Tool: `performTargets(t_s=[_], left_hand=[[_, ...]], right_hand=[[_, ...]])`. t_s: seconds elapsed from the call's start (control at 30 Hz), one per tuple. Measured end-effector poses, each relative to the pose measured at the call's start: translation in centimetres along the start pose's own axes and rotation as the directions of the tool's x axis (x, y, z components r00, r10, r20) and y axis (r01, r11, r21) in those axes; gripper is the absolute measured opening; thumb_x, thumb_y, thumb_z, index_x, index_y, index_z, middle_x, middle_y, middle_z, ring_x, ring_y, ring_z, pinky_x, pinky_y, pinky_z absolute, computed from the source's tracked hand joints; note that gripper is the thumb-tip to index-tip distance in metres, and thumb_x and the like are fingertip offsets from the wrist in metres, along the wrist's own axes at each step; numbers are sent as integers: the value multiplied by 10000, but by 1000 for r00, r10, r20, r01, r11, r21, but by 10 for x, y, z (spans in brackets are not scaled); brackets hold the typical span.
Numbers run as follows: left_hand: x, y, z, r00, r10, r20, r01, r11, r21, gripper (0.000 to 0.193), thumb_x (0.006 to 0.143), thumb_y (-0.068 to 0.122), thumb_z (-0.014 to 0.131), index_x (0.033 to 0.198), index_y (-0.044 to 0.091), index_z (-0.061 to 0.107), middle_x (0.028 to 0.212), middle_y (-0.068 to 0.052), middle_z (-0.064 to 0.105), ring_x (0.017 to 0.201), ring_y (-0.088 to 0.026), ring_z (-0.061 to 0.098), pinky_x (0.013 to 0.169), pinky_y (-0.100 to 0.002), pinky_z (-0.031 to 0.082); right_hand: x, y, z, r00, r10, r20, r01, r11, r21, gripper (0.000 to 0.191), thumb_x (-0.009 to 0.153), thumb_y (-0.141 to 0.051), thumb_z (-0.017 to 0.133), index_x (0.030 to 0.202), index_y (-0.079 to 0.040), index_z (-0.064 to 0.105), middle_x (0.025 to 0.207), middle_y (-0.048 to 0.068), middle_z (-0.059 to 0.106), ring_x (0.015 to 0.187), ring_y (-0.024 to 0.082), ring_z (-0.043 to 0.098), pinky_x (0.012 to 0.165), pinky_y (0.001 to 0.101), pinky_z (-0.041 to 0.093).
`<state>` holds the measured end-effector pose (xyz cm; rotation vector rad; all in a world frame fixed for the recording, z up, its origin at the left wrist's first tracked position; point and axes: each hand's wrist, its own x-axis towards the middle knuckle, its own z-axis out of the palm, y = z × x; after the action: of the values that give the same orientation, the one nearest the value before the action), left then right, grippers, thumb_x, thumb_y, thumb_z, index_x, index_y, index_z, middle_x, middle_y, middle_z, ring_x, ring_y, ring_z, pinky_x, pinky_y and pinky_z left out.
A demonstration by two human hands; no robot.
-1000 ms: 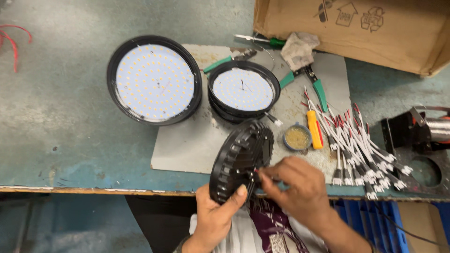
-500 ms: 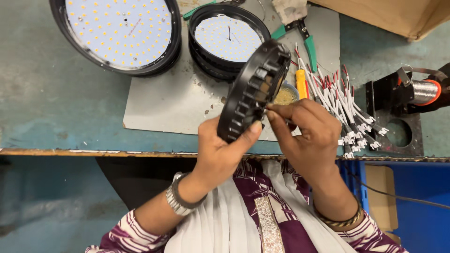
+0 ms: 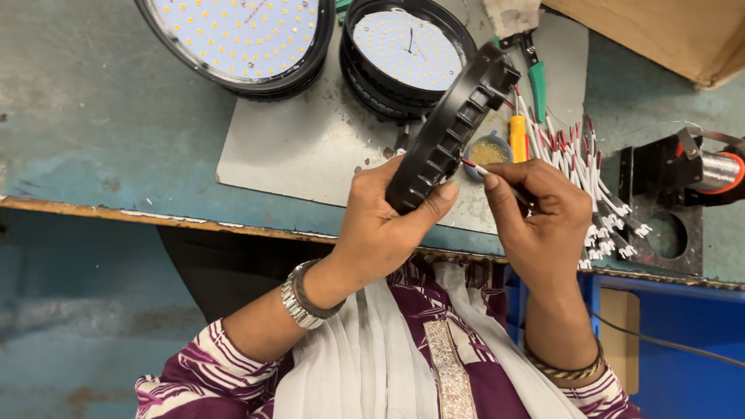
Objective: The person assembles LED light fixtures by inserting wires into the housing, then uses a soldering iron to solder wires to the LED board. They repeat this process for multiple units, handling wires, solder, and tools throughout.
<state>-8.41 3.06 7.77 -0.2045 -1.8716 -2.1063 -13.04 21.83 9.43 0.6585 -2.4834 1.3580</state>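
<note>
Right now the left hand grips a black ribbed lamp housing on edge above the bench's near edge; the right hand pinches a red-white wire (touching its rim). 2 lamp discs crowd the far side.

Both hands have lifted the black housing off the bench.

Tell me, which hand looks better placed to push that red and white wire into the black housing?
Probably the right hand: it pinches the wire, tip at the black housing. The left hand grips the housing.
</note>
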Motion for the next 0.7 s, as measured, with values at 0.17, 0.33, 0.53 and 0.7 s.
performTargets(t_s=[0.17,0.33,0.53,0.7], left_hand=[[0,5,1,995,101,6,-101,993,68,215,1037,127,716,1213,5,699,819,18,622,704,-16,500,657,-252,438],[2,12,2,982,178,59,-183,978,98,435,983,95,710,1397,49,585,1206,-89,674,1028,-137,672,877,-274,544],[-6,32,3,753,468,462,-651,434,623,463,866,203,686,1328,225,674,1437,2,632,1337,-481,625,1133,-789,275],[-19,22,2,713,402,574,-700,366,613,342,964,316,643,1296,288,716,1449,24,640,1287,-528,619,1031,-916,216]], right_hand=[[0,3,2,1000,6,-15,-7,1000,-29,57,998,-8,747,1038,31,749,794,35,633,675,61,475,602,231,331],[-13,34,3,988,155,-15,-147,961,236,68,1034,-15,732,1082,33,742,827,38,673,687,41,537,604,205,397],[-49,94,15,991,81,110,-96,986,134,581,1030,-242,467,1559,-32,351,1592,178,443,1455,277,445,1226,443,306],[-80,135,47,688,490,535,-608,-12,794,648,1019,-461,211,1579,-137,250,1621,136,362,1460,308,375,1189,481,310]])
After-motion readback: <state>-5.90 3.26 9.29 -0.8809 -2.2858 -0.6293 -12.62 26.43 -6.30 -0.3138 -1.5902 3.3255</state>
